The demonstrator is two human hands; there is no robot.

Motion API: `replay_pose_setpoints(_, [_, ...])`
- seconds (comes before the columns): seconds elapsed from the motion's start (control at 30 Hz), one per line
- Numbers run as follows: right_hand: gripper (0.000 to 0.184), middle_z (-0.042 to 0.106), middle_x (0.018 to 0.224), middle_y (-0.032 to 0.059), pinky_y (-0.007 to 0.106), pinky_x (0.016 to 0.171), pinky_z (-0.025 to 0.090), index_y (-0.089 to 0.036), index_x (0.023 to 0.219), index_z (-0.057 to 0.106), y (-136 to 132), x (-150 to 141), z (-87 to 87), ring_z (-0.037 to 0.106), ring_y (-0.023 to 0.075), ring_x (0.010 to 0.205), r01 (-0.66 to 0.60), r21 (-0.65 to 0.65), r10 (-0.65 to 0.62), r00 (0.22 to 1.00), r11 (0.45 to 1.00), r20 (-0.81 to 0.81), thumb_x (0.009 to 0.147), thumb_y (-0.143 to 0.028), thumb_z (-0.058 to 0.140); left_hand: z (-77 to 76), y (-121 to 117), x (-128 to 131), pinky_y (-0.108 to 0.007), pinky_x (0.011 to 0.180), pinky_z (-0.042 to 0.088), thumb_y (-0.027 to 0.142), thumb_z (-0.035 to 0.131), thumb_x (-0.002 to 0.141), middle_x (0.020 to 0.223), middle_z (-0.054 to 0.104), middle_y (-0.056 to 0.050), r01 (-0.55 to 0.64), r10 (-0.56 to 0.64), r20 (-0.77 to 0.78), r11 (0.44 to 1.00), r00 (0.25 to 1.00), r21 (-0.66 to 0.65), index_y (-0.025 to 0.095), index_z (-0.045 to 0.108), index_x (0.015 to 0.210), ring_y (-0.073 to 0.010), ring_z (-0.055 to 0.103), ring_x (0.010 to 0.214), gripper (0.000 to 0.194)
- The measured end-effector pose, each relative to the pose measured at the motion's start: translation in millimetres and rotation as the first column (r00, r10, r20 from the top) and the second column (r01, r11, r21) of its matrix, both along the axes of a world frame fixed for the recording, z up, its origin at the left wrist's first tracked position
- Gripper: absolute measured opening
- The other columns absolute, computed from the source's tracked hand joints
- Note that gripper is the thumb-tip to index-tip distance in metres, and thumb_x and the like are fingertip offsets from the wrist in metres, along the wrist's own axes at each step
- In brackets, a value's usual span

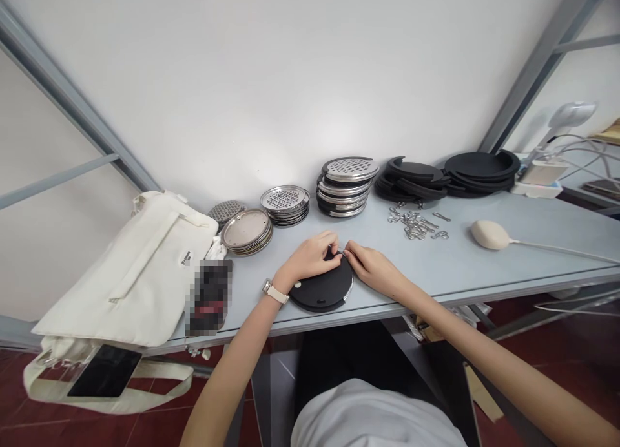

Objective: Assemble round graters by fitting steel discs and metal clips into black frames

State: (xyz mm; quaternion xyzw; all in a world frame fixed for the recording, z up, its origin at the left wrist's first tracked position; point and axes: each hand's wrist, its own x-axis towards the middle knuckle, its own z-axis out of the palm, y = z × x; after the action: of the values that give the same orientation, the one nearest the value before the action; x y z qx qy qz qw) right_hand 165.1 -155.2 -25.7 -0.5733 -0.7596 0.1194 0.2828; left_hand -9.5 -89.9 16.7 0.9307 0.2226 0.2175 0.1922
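A black round disc (322, 291) with a silvery rim at its right lies flat near the table's front edge. My left hand (312, 258) rests over its far left part, fingers curled and closed, thumb stretched toward the right. At the disc's far right edge my right hand (372, 266) pinches with closed fingertips. Both sets of fingertips nearly meet around something small and metallic, too small to name. Small metal hooks or clips (415, 226) lie loose in a pile beyond my right hand.
Metal grater discs stand in stacks (285, 201), some in black holders (345, 187). Plain metal discs (247, 230) are at left. Black round holders (411, 176) line the wall. A white bag (130, 272), a beige rounded object with a cord (490, 234) and a power strip (537, 187) flank them.
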Motion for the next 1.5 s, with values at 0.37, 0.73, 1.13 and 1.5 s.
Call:
replay_pose_setpoints(0.37, [0.019, 0.056, 0.067, 0.0008, 0.024, 0.057, 0.033, -0.022, 0.087, 0.043, 1.0, 0.1, -2.0, 0.053, 0.0166, 0.059, 0.001, 0.008, -0.001, 1.000, 1.000, 0.017, 0.096, -0.029, 0.028, -0.9, 1.1, -0.7, -0.023, 0.063, 0.035, 0.019, 0.053, 0.079, 0.077, 0.046, 0.001, -0.002, 0.002, -0.012, 1.000, 1.000, 0.003, 0.018, 0.043, 0.076, -0.0120, 0.043, 0.068, 0.010])
replay_pose_setpoints(0.73, [0.017, 0.054, 0.066, 0.0000, 0.024, 0.057, 0.033, -0.023, 0.085, 0.040, -0.7, 0.0, -0.1, 0.052, 0.0167, 0.058, 0.000, 0.001, -0.001, 1.000, 1.000, 0.008, 0.096, -0.029, 0.028, 0.8, 0.2, -0.5, -0.024, 0.064, 0.035, 0.019, 0.053, 0.078, 0.076, 0.047, 0.001, -0.006, 0.006, -0.006, 1.000, 1.000, -0.001, 0.019, 0.043, 0.075, -0.0122, 0.043, 0.067, 0.010])
replay_pose_setpoints(1.13, [0.019, 0.056, 0.067, 0.0002, 0.024, 0.057, 0.034, -0.023, 0.085, 0.042, -3.3, -2.6, 3.7, 0.053, 0.0165, 0.057, 0.046, -0.009, -0.047, 0.998, 0.999, -0.046, 0.096, -0.032, 0.029, 1.9, -0.3, -0.8, -0.023, 0.060, 0.033, 0.017, 0.054, 0.076, 0.072, 0.047, 0.003, -0.016, 0.017, 0.025, 0.999, 1.000, -0.047, 0.019, 0.043, 0.075, -0.0113, 0.043, 0.064, 0.012])
replay_pose_setpoints(1.5, [0.021, 0.054, 0.064, 0.0006, 0.026, 0.057, 0.036, -0.023, 0.085, 0.042, -4.1, -1.9, 4.2, 0.053, 0.0175, 0.056, 0.101, 0.033, -0.095, 0.984, 0.994, -0.148, 0.095, -0.032, 0.027, 2.4, -2.4, 0.4, -0.024, 0.062, 0.034, 0.019, 0.052, 0.079, 0.072, 0.048, 0.002, -0.015, 0.014, -0.039, 1.000, 0.999, -0.019, 0.018, 0.045, 0.078, -0.0121, 0.045, 0.066, 0.007])
